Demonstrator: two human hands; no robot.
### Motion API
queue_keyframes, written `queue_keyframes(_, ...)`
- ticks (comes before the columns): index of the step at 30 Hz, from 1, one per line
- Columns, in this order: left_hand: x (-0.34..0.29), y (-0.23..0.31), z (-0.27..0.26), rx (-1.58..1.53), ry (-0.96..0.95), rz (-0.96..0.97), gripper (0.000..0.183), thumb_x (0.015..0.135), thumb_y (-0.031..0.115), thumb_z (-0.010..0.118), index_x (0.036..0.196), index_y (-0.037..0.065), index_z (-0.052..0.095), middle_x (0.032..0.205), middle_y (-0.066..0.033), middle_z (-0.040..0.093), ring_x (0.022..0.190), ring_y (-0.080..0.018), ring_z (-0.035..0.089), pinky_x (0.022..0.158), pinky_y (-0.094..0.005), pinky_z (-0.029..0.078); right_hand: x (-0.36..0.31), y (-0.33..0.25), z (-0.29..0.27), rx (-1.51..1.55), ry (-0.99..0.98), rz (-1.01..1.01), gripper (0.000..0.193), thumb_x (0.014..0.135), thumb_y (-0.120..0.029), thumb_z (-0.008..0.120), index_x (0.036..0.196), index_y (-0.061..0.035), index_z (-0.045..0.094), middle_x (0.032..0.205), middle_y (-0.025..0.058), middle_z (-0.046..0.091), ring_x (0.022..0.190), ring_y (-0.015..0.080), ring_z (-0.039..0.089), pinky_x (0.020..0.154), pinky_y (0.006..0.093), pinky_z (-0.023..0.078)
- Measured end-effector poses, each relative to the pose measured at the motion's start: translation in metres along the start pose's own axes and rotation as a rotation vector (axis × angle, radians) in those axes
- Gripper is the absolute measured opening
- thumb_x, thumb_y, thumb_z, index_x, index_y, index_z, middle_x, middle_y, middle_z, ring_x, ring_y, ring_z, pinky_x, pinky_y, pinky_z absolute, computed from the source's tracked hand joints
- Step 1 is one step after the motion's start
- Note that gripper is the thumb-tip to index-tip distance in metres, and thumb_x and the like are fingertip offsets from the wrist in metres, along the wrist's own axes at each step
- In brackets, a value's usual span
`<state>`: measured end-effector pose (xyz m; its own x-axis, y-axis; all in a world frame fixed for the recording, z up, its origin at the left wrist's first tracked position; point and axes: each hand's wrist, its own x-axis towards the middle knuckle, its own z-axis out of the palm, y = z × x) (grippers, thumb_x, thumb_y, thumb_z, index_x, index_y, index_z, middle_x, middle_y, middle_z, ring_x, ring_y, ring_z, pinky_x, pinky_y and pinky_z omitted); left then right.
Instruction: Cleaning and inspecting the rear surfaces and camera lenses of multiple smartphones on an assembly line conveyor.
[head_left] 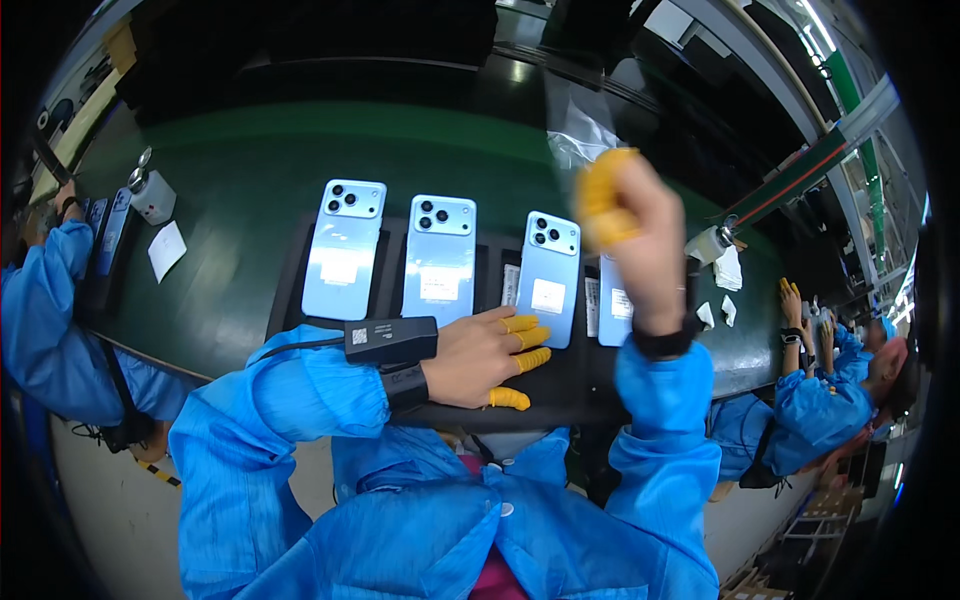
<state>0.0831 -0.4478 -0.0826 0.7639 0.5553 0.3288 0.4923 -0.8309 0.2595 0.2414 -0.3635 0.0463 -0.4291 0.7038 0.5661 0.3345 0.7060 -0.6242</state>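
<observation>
Four pale-blue glossy smartphones lie face down in a row on a black slotted tray point(290, 262) on the green belt. Left hand point(478, 352), yellow finger cots, lies flat and open, fingertips on the third blue phone point(549, 278). Right hand point(632, 235), raised above the fourth phone point(615, 300), is curled closed, pinching clear film point(580, 125). Best to press the phone steady and peel slowly.

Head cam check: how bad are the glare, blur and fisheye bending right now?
Head view: overhead light glares off the green belt at the top and washes pale patches on the blue phones; the raised right hand looks slightly soft; the left hand is sharp; the belt's edges bow near the rim, and the corners are black.
</observation>
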Motion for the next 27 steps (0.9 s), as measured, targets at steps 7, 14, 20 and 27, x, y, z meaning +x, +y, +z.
queue_keyframes(7,-0.04,0.048,-0.041,-0.279,-0.128,0.159,0.056,0.087,0.045,0.06,0.126,0.006,0.056,0.134,-0.0198,0.05,0.125,-0.0324,0.048,0.106,-0.0466,0.037,-0.031,0.016,0.109,-0.283,-0.642,-0.095,0.028,0.071,-0.015,0.065,0.091,0.0054,0.063,0.091,0.0232,0.058,0.087,0.0398,0.058,0.075,0.0446,0.051)
queue_keyframes(14,-0.081,0.041,-0.072,-0.363,-0.08,0.039,0.048,0.087,0.041,0.062,0.117,0.003,0.064,0.12,-0.0162,0.061,0.112,-0.0293,0.058,0.099,-0.0385,0.044,-0.045,-0.012,0.129,-0.361,-0.673,-0.232,0.029,0.066,-0.019,0.068,0.083,0.0049,0.065,0.089,0.0223,0.059,0.083,0.0378,0.059,0.069,0.0445,0.051)
queue_keyframes(20,-0.088,0.023,-0.082,-0.079,0.022,-0.228,0.051,0.083,0.039,0.068,0.115,0.0,0.062,0.121,-0.0163,0.06,0.11,-0.0325,0.057,0.096,-0.0401,0.044,-0.021,0.021,0.114,0.193,-0.64,0.264,0.019,0.073,-0.013,0.057,0.08,0.0038,0.062,0.077,0.0219,0.061,0.07,0.0349,0.061,0.065,0.0424,0.048)
queue_keyframes(27,-0.099,0.015,-0.065,0.002,-0.054,-0.335,0.065,0.084,0.048,0.062,0.126,-0.001,0.056,0.133,-0.0192,0.053,0.129,-0.0355,0.044,0.112,-0.0454,0.029,0.024,0.019,0.064,0.764,-0.243,0.403,0.01,0.084,-0.014,0.054,0.079,-0.0081,0.06,0.073,0.0017,0.06,0.067,0.0083,0.06,0.058,0.0237,0.046)
